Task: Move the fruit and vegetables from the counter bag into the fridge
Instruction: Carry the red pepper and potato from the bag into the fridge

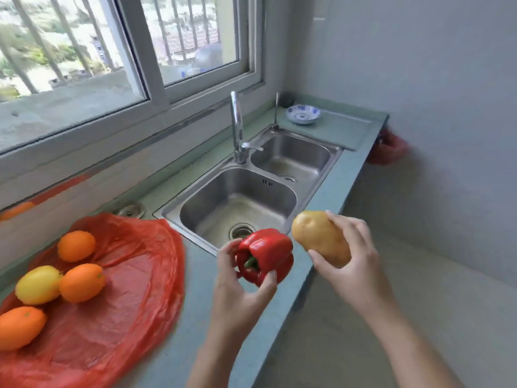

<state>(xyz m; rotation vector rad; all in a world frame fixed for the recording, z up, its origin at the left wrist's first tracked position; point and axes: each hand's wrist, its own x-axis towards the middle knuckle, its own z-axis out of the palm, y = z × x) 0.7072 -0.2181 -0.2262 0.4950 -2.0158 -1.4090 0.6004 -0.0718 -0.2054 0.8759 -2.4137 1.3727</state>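
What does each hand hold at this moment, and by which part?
The left hand holds the red bell pepper around its stem end. The right hand holds the potato around its lower end, fingers over the top.

We record the setting as a home kitchen: a stainless double-basin sink (246, 203) with a chrome tap (237, 127) is set into a pale green counter (195, 289) under a barred sliding window (117, 46). A blue-and-white bowl (303, 114) sits at the counter's far end, and oranges (76, 245) and a lemon (37, 284) lie on a red plastic bag (126, 275) (opened flat). Plain walls meet in the corner.
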